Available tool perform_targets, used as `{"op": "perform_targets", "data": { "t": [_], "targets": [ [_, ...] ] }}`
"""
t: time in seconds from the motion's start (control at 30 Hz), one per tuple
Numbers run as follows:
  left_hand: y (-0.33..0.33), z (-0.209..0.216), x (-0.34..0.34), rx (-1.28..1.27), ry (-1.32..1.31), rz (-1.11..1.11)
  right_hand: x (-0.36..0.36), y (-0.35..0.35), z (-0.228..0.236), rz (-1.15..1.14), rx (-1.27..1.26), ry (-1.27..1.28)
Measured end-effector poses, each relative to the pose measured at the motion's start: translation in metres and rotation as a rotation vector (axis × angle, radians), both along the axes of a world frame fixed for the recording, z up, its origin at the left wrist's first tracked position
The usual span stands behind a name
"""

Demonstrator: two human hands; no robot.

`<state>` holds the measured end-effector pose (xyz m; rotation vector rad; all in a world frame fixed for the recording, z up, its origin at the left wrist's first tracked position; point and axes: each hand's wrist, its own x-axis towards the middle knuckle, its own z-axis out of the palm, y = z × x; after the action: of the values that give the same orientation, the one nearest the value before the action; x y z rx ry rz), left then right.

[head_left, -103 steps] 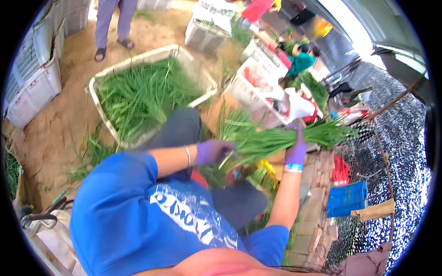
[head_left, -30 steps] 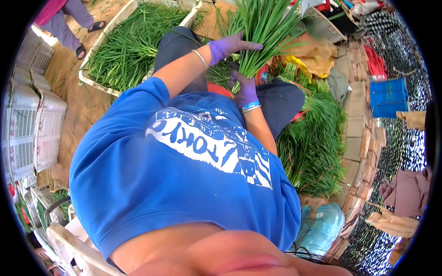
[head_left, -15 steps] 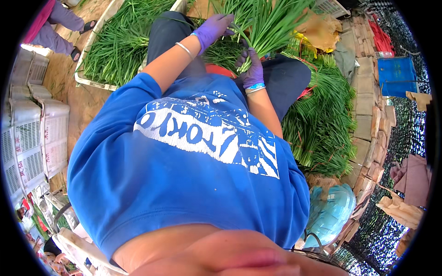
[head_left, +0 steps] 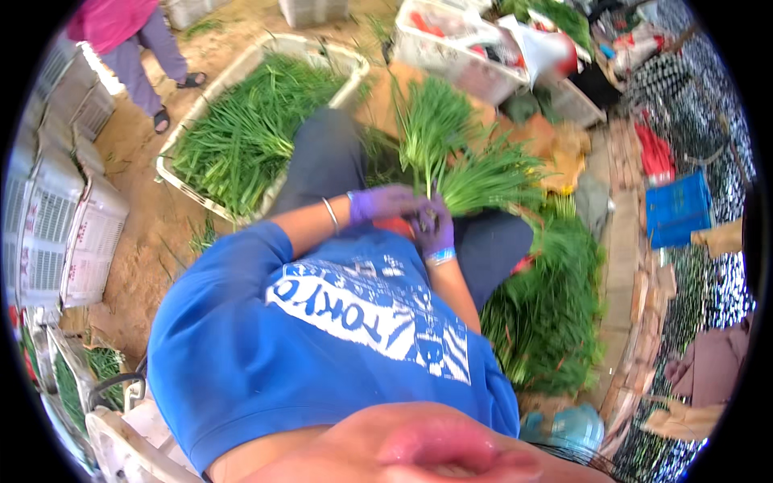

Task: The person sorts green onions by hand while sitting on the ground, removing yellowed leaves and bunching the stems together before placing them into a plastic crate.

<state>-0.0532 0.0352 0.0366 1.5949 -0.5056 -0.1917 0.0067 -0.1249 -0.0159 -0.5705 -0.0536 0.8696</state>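
Note:
Both my hands wear purple gloves and meet above my lap. My right hand (head_left: 436,227) is closed round the stalk ends of green chives (head_left: 495,179), whose leaves fan out to the right. A second fan of chives (head_left: 435,121) points away from me, its pale stalks running down to my fingers. My left hand (head_left: 385,203) has its fingertips pressed at these stalk ends against the right hand; motion blurs the fingers somewhat. Left of my knee, a white crate (head_left: 171,179) is filled with loose chives. A large pile of chives (head_left: 547,314) lies by my right thigh.
Stacked white crates (head_left: 93,233) stand at the left. Farther off are a white bin (head_left: 459,60) with mixed items and a person (head_left: 149,56) in a pink top. A blue container (head_left: 679,211) sits at the right beside a low brick edge (head_left: 624,322).
My left hand has come down and right to meet my right hand at the stalk ends. The chives now spread in two fans. My view has shifted, showing more of the far side.

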Motion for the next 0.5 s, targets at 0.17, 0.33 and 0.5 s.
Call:
{"op": "perform_targets", "data": {
  "t": [0.17, 0.33, 0.5],
  "targets": [
    [-0.008, 0.029, -0.010, 0.089, 0.358, -0.007, -0.023, 0.006, 0.013, 0.116, -0.226, -0.389],
    [-0.018, 0.020, -0.018, 0.237, 0.180, -0.109, -0.015, 0.006, 0.006, 0.143, -0.236, -0.051],
    [-0.027, 0.030, -0.027, -0.109, 0.537, -0.317, 0.003, -0.001, -0.025, -0.119, -0.234, 0.099]
  ]
}}
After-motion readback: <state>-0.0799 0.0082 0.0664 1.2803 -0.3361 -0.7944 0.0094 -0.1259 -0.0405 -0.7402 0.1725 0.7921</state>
